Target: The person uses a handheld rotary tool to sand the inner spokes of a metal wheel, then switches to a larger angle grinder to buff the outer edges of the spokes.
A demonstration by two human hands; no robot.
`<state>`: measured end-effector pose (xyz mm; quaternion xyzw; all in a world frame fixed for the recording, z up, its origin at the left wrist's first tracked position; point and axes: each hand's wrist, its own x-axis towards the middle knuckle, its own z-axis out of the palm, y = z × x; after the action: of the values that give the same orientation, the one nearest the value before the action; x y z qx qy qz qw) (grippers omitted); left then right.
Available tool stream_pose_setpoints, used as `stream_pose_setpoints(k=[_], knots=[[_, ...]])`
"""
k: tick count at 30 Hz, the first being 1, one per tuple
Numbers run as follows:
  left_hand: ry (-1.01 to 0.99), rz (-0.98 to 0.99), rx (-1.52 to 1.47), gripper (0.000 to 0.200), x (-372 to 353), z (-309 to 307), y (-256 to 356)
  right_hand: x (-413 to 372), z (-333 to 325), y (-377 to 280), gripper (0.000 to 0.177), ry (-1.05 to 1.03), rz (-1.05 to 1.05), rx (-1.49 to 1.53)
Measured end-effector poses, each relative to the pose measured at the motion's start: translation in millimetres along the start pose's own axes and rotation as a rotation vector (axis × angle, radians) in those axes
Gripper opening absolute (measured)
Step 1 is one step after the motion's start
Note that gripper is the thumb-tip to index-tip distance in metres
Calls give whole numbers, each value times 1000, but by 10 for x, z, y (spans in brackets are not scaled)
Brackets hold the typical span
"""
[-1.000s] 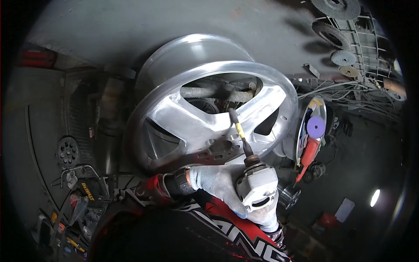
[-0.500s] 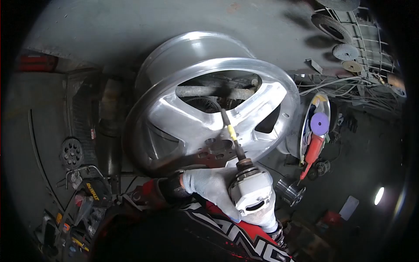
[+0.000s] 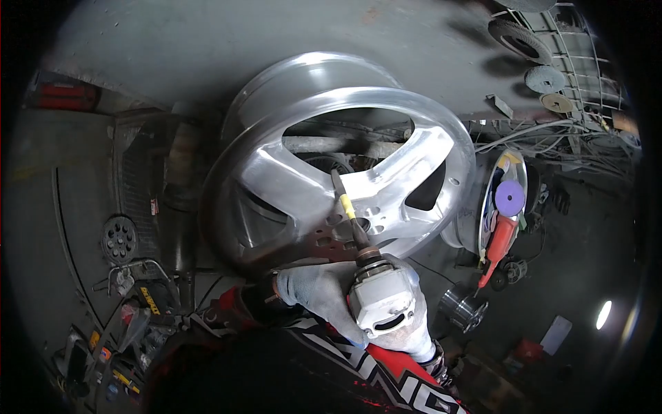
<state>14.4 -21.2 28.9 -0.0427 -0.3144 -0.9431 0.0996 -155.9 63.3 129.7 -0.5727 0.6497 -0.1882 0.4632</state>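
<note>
A shiny metal wheel rim (image 3: 265,174) with thick spokes stands tilted in front of me. Both of my hands wear grey work gloves and hold a power grinder (image 3: 383,300) with a pale metal head. My left hand (image 3: 318,295) grips its left side, and my right hand (image 3: 412,337) wraps round it from the right and below; some fingers of both are hidden behind the tool. From the head a long spindle with a yellow band (image 3: 347,205) points up and away. Its dark tapered tip is at the spoke edge near the hub; whether it touches cannot be made out.
At right, a second rim (image 3: 483,207) holds a purple disc (image 3: 509,198) and a red power tool (image 3: 498,250). Several round wheels hang on a wire rack (image 3: 572,58) at upper right. A black-and-yellow DeWalt tool (image 3: 149,300) lies among clutter at lower left.
The grinder and both hands have shifted left, and the spindle tip has moved left along the spoke edge. The grip looks the same. The camera view has shifted slightly.
</note>
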Motion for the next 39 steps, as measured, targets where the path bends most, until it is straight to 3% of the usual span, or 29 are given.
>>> stream_pose_setpoints(k=[6,7,10,14,16,18,20,24,27,28,31,33,34,36,39], knots=[[-93,88,-16,76,255,-77,-9,-167,-8,104,84,95,99,29],[-93,130,-24,76,310,-73,-19,-149,-42,120,80,28,83,-92],[-65,99,10,75,244,-59,43,-128,-7,88,83,42,130,108],[-47,47,16,72,90,-49,35,-62,57,39,89,72,148,152],[-39,-8,-34,68,18,-21,41,-8,35,36,96,8,-4,-20],[8,1,-124,65,-3,19,62,-27,39,126,97,-20,-18,-69],[-47,-28,12,69,14,-8,73,-47,16,121,97,-35,10,-16],[10,-8,-57,74,141,10,63,-96,44,67,93,68,154,166],[-57,31,-6,78,263,-49,25,-89,-10,104,81,57,-125,-261],[-60,32,-6,78,272,-62,37,-97,-20,103,81,58,-124,-263],[-71,40,70,78,252,-77,69,-78,-13,-2,80,67,-55,-220],[-45,11,26,77,152,-64,32,-55,91,-119,60,188,175,155],[-41,10,28,77,110,-51,44,-56,99,-69,60,185,172,158],[-18,-20,54,77,33,-13,78,-65,115,75,94,57,36,62],[-18,-56,-16,76,-32,14,87,-20,101,56,98,39,-60,-19]])
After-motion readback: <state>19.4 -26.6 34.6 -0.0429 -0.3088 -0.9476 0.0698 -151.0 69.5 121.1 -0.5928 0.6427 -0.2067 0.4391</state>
